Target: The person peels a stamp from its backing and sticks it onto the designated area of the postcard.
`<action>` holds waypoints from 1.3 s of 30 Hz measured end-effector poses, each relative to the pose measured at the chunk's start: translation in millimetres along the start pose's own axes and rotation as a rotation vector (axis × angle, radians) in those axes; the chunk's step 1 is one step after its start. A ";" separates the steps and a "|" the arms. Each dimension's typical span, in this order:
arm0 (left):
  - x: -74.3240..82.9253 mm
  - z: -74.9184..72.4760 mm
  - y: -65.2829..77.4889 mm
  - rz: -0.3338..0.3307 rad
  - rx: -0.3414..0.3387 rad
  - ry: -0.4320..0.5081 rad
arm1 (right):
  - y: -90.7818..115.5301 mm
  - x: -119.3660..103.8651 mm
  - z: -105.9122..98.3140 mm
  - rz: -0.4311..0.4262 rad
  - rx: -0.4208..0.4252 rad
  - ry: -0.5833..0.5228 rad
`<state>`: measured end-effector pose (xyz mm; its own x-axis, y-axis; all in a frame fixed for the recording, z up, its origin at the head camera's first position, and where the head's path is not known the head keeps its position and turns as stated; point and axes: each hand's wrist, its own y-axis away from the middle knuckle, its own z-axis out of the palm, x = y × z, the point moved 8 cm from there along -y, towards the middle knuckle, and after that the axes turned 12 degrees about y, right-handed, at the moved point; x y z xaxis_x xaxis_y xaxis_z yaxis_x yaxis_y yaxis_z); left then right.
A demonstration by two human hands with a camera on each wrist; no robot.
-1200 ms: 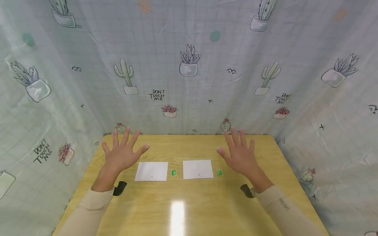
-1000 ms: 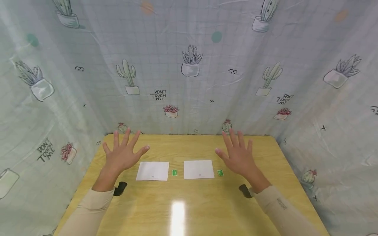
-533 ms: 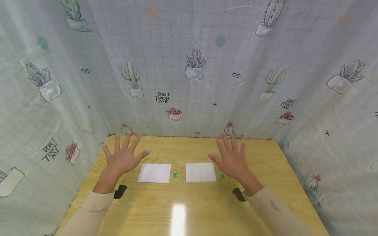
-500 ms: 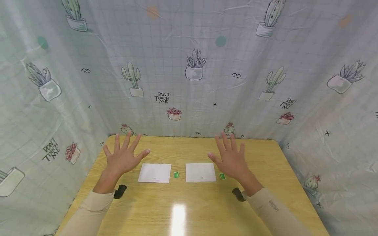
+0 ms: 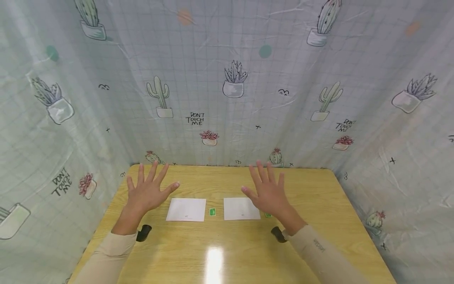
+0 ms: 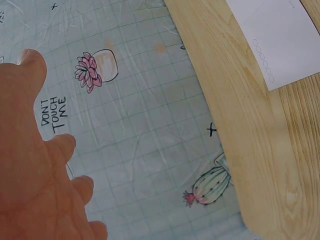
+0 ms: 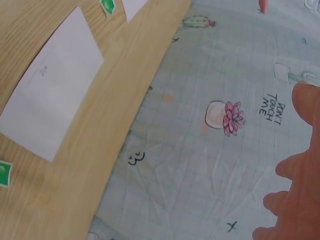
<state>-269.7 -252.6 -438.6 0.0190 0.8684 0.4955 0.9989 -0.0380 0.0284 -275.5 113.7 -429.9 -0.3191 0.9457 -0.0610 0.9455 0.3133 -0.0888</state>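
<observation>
White paper sheets, two of them, lie flat on the wooden tabletop, side by side and a little apart. The left sheet has a small green card just beside its right edge, between the two sheets. The right sheet has a second green card at its right side, but the right hand covers most of it in the head view; the right wrist view shows it at the picture's edge.

Both hands are released, with fingers straight and spread, palms down, and they grasp nothing. The left hand hovers near the left edge of the left sheet and is apart from it. The right hand is over the right part of the right sheet; I cannot tell if it touches the paper or only hangs above it. On each wrist sits a small black device.

As I judge it, the work is at its very beginning: the sheets lie flat and unfolded, the cards are in their places, nothing is lifted or held. All handling of the sheets and cards seems not yet done.

A cloth printed with cactus pots and the words "DON'T TOUCH ME" hangs around the tabletop on three sides
</observation>
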 end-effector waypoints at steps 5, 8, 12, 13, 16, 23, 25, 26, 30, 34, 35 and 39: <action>0.0 1.7 -1.8 0.007 -0.001 0.000 | -4.6 -9.2 2.7 -0.013 -0.022 0.002; -0.6 4.3 -2.5 0.011 -0.003 0.002 | -5.5 -13.8 3.4 -0.023 -0.020 0.000; -1.9 9.2 -3.7 0.016 -0.001 -0.011 | -7.0 -18.6 6.4 -0.031 -0.004 -0.009; -1.8 10.1 -4.0 0.018 0.002 -0.013 | -7.7 -19.7 7.5 -0.034 -0.002 -0.014; -1.9 11.7 -5.6 0.022 0.008 -0.019 | -10.9 -23.6 9.5 -0.049 0.012 -0.038; -3.0 13.4 -10.4 0.032 0.021 -0.029 | -21.4 -33.6 14.9 -0.065 0.006 -0.044; -3.9 14.1 -11.6 0.035 0.025 -0.025 | -23.5 -36.6 16.5 -0.075 0.006 -0.041; -4.4 14.7 -12.2 0.035 0.026 -0.024 | -24.1 -38.0 16.7 -0.081 0.010 -0.041; -6.1 17.0 -13.1 0.043 0.030 -0.022 | -25.6 -42.8 19.1 -0.098 0.022 -0.047; -7.5 18.3 -13.7 0.045 0.037 -0.023 | -26.9 -47.3 20.3 -0.101 0.022 -0.065; -8.0 18.6 -13.7 0.044 0.038 -0.026 | -27.2 -48.5 20.3 -0.102 0.022 -0.065; -10.5 20.6 -13.8 0.044 0.042 -0.036 | -29.3 -51.7 23.5 -0.098 0.001 -0.051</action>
<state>-282.7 -251.0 -462.0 0.0634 0.8838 0.4635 0.9980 -0.0563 -0.0292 -288.3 53.6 -447.5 -0.4128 0.9050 -0.1026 0.9096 0.4037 -0.0980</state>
